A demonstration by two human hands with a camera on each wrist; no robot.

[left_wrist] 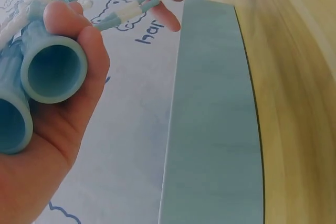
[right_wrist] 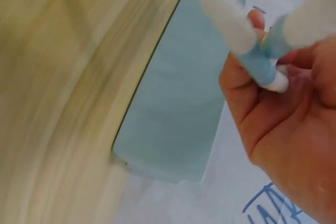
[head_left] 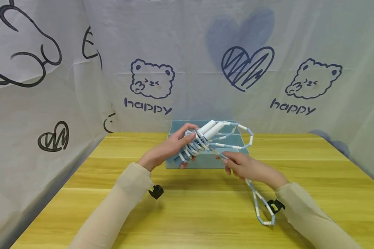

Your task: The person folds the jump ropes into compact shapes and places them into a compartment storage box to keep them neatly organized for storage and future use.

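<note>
A blue-and-white beaded jump rope (head_left: 193,148) is wound in several turns around its two handles (head_left: 214,130), held up above the table. My left hand (head_left: 174,141) grips the handles together with the wound rope; their hollow blue ends (left_wrist: 55,70) face the left wrist view. To the right, my right hand (head_left: 246,167) pinches a length of the rope between thumb and fingers, and the right wrist view shows blurred beads (right_wrist: 228,17) crossing its palm. One loose loop (head_left: 251,136) arcs above the right hand. Another loop (head_left: 268,223) dangles below it.
Behind the hands a light blue box (head_left: 205,162) with an open top stands at the table's back. The wooden table (head_left: 199,214) reaches to a printed white cloth (head_left: 193,86) hanging behind it. Black wrist cameras (head_left: 156,191) sit at both sleeves.
</note>
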